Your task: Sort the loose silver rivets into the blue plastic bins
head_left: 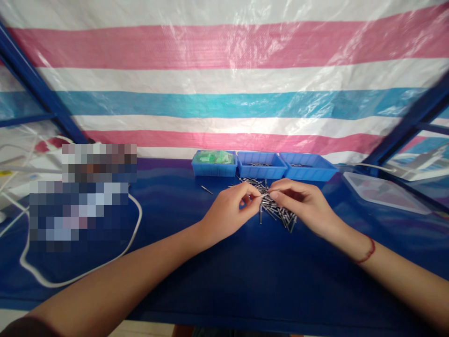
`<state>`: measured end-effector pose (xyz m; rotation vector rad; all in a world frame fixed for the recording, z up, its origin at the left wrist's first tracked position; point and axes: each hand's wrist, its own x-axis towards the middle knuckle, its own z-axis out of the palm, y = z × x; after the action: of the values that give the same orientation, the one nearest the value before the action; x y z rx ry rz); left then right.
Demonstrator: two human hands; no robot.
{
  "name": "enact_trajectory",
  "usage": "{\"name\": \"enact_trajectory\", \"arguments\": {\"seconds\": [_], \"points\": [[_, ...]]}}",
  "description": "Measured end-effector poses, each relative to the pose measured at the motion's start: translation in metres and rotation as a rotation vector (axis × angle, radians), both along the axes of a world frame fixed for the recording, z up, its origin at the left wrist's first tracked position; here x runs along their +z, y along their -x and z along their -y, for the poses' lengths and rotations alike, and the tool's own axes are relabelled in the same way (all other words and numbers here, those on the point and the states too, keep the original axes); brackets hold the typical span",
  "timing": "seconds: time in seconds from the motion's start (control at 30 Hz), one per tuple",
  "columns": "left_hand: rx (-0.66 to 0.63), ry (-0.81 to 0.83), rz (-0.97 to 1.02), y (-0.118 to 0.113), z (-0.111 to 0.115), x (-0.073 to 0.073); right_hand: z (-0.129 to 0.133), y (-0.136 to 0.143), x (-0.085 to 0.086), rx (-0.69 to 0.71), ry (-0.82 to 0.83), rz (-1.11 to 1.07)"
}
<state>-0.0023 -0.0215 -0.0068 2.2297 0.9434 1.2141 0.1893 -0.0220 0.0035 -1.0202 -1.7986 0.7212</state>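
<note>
Over a pile of silver blind rivets (277, 209) on the blue table, my two hands meet fingertip to fingertip. My left hand (229, 213) is closed in a pinch, thumb against forefinger, on a thin rivet. From the other side my right hand (308, 206) also pinches, its thumb and fingers closed at the same small silver piece. The fingertips hide most of that piece, so I cannot tell whether it is one rivet or two. A single loose rivet (207, 189) lies apart, left of the pile.
Behind the pile stand a blue bin with green packets (213, 158), a middle blue bin (262, 171) and a right blue bin (310, 174), both with small metal pieces. A clear plastic lid (386, 192) lies right. A white cable (135, 243) loops left. Striped sheeting hangs behind.
</note>
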Motion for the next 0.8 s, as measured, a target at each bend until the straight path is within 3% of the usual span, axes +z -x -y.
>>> {"name": "enact_trajectory", "arguments": {"seconds": [0.4, 0.8], "points": [[-0.085, 0.18, -0.006, -0.0087, 0.0053, 0.002, 0.0088, 0.0053, 0.0025, 0.023, -0.02, -0.057], [0.026, 0.084, 0.083, -0.0067, 0.0023, -0.0039, 0.0065, 0.0004, -0.0011, 0.01, -0.11, 0.025]]}}
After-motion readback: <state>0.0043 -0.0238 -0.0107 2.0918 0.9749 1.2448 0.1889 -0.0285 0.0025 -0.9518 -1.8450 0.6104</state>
